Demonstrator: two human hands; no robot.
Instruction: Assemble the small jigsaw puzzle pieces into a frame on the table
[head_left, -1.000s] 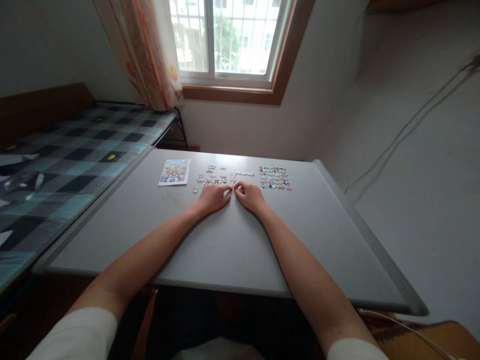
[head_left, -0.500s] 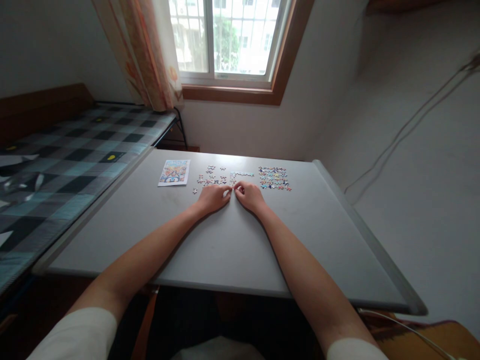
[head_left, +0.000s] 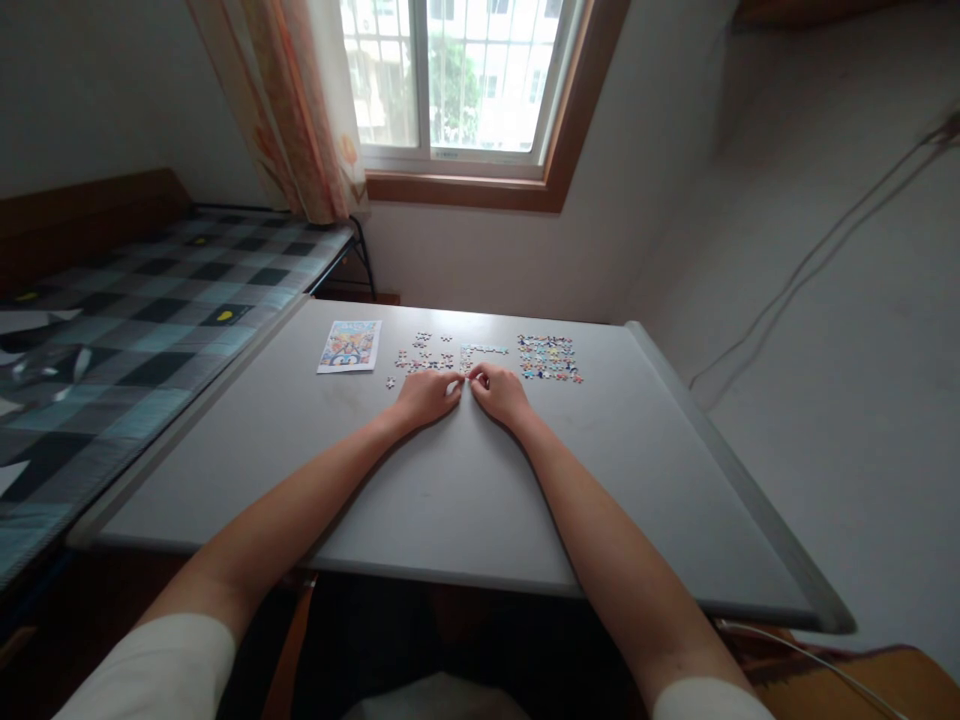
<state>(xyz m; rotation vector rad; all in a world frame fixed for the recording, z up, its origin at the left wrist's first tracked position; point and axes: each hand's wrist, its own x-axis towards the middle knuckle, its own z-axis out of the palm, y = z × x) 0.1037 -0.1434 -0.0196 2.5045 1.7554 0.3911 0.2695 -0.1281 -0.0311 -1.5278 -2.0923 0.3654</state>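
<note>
My left hand (head_left: 429,398) and my right hand (head_left: 498,393) rest on the grey table with their fingertips almost meeting. Both are closed in a pinch at the lower end of a joined strip of jigsaw puzzle pieces (head_left: 486,349), which forms a corner shape running up and to the right. A small piece seems to lie between the fingertips, though the fingers largely hide it. Loose puzzle pieces (head_left: 424,364) are scattered just beyond my left hand. To the right of my right hand, many more puzzle pieces (head_left: 547,358) lie in rough rows.
A printed picture sheet (head_left: 349,346) lies at the table's (head_left: 450,510) far left. Beyond the left edge is a bed with a checked cover (head_left: 150,320). A window (head_left: 457,80) and curtain (head_left: 285,110) are behind. A cable (head_left: 795,270) hangs along the right wall.
Both hands hold the same pinched position at the strip's lower end. The camera view has shifted very slightly; the puzzle pieces show no visible movement.
</note>
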